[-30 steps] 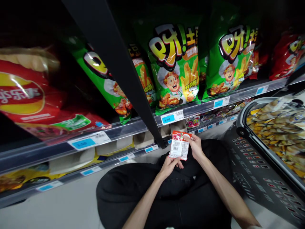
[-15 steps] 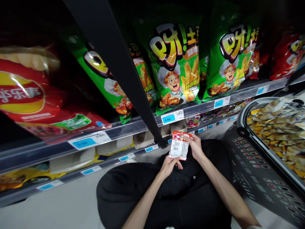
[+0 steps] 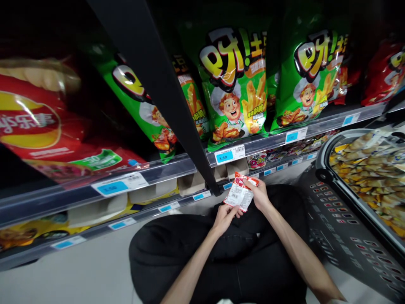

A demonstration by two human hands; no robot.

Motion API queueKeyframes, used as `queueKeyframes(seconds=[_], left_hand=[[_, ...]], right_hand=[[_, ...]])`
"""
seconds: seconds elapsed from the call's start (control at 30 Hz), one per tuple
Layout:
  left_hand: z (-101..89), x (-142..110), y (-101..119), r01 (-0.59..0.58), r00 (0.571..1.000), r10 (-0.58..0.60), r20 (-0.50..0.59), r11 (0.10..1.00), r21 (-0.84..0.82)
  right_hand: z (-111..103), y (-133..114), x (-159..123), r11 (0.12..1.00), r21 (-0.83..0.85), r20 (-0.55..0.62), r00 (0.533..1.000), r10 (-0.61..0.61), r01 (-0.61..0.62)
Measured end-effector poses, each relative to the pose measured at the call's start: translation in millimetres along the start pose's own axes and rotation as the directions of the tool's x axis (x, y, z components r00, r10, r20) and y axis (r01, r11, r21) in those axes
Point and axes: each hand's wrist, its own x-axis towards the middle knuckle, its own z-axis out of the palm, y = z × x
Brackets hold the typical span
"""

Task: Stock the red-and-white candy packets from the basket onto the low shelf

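A small red and white snack packet (image 3: pixel 239 196) is held above my crossed legs, its printed back with a barcode turned up. My left hand (image 3: pixel 225 217) pinches its lower edge between thumb and fingers. My right hand (image 3: pixel 258 194) grips the upper right corner, thumb lying across the red top strip. Part of the packet is hidden under the right thumb and fingers. Ahead of the hands is the low shelf edge, with a pink and white packet (image 3: pixel 257 161) and an open cardboard box (image 3: pixel 236 168) on it.
To the right stands a grey basket (image 3: pixel 329 211) heaped with yellow-brown snack packets (image 3: pixel 370 177). Green chip bags (image 3: pixel 236 93) and a red chip bag (image 3: pixel 28 118) fill the shelf above. A dark shelf post (image 3: pixel 164 88) slants down in front of me.
The packet has tilted slightly clockwise between my hands, and my right thumb lies further over its top strip. The view has shifted a little.
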Motion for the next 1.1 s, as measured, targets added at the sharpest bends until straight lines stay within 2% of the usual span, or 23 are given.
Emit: queueKeyframes(seconds=[0.13, 0.23, 0.3, 0.4, 0.5, 0.6, 0.7, 0.77, 0.83, 0.9, 1.0, 1.07, 1.1], left_hand=[[2.1, 5, -6, -0.047, 0.991, 0.025, -0.13, 0.984, -0.171], [2.6, 6, -5, -0.174, 0.972, 0.129, -0.195, 0.956, -0.237], [1.8, 6, -5, -0.258, 0.957, 0.221, -0.185, 0.945, -0.204], [0.2, 6, -5, -0.339, 0.933, 0.326, -0.152, 0.938, -0.068], [-1.3, 8, -4, -0.356, 0.907, 0.358, -0.221, 0.933, 0.05], [-3.7, 10, 0, -0.344, 0.884, 0.362, -0.296, 0.932, 0.113], [-5.3, 10, 5, -0.282, 0.897, 0.272, -0.348, 0.959, 0.023], [-5.0, 10, 5, -0.19, 0.921, 0.115, -0.371, 0.966, -0.174], [-3.8, 11, 3, -0.11, 0.933, -0.037, -0.358, 0.919, -0.379], [-2.2, 13, 0, -0.08, 0.931, -0.12, -0.344, 0.853, -0.515], [-0.2, 16, -2, -0.095, 0.925, -0.16, -0.345, 0.783, -0.615], [0.5, 17, 1, -0.106, 0.925, -0.176, -0.336, 0.73, -0.675], [0.6, 17, 2, -0.115, 0.926, -0.182, -0.332, 0.699, -0.705]], right_hand=[[-1, 1, 3, 0.999, 0.048, -0.068, 0.997, 0.021, -0.017], [-1, -1, 4, 0.996, 0.074, -0.05, 0.997, 0.054, -0.05], [-1, -3, 4, 0.992, 0.107, -0.059, 0.996, 0.069, -0.062], [-2, -7, 4, 0.987, 0.146, -0.072, 0.994, 0.082, -0.071], [-2, -8, 3, 0.994, 0.084, -0.006, 0.998, 0.07, -0.069], [-2, -9, 1, 0.993, -0.028, 0.085, 0.99, 0.116, -0.114], [-1, -9, -2, 0.985, -0.125, 0.212, 0.966, 0.148, -0.123], [1, -9, -5, 0.979, -0.185, 0.322, 0.936, 0.146, -0.09], [3, -8, -8, 0.974, -0.224, 0.382, 0.915, 0.129, -0.044], [4, -5, -8, 0.97, -0.24, 0.367, 0.928, 0.064, 0.028], [4, -1, -4, 0.947, -0.283, 0.236, 0.968, -0.085, 0.152], [2, 1, 0, 0.932, -0.315, 0.139, 0.98, -0.144, 0.182], [1, 1, 1, 0.932, -0.322, 0.115, 0.984, -0.137, 0.167]])
